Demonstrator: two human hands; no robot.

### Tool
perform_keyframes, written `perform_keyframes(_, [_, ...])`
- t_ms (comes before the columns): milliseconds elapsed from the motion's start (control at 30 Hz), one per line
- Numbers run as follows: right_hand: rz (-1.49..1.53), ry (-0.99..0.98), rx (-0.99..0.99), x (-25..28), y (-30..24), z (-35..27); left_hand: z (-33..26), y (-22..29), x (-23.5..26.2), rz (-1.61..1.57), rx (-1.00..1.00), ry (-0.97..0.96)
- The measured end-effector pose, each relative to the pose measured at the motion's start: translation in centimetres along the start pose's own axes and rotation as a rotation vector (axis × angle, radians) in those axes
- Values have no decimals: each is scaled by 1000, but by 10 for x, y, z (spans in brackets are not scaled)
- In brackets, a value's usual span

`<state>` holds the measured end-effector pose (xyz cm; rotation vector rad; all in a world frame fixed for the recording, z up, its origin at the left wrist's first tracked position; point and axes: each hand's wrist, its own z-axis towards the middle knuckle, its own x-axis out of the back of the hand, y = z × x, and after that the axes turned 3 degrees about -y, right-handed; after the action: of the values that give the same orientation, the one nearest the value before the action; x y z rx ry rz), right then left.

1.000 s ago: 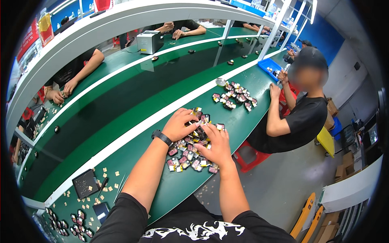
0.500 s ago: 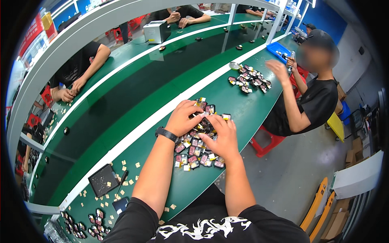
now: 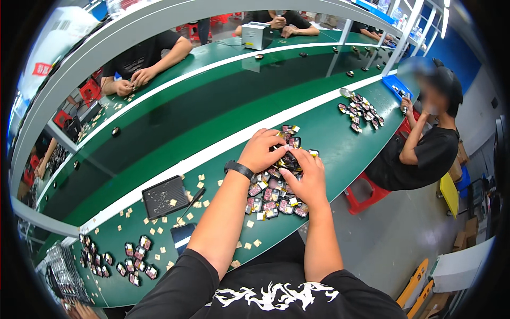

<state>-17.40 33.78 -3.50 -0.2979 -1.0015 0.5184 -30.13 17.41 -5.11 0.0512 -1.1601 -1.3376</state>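
A heap of small black-cased electronic units [image 3: 272, 198], with pinkish faces, pale squares and yellow tabs, lies on the green bench. Over its upper part my two hands meet. My left hand [image 3: 261, 151], a dark band on its wrist, has curled fingers, with thumb tip near the right fingertips. My right hand [image 3: 308, 178] is bent inward from the other side. Between them is a black-cased unit [image 3: 287, 158], pinched by both hands; the fingers cover most of it, and what they do to it is hidden.
Left of my arm are a black tray [image 3: 162, 198], a dark pen-like tool [image 3: 195, 196], a dark flat phone-like object [image 3: 183, 235] and scattered pale squares. More units [image 3: 138, 260] lie lower left, others [image 3: 361, 112] far right. A co-worker [image 3: 425, 143] sits at right; a white-edged dark belt runs behind.
The view has swung left, so the bench things stand further right in the picture. My hands stay together over the heap. The co-worker at right has drawn a raised hand in toward the head.
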Motion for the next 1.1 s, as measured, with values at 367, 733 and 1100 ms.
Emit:
perform_keyframes(367, [70,-15,22,-21,-48,-20,-40,8,51,3,126,-169])
perform_keyframes(733, [301,-241,-84,-4,-39,-13,-66,11,113,-60,123,-306])
perform_keyframes(1100, [58,-123,-190,-26,60,87,-187,114,224,300,240,-231])
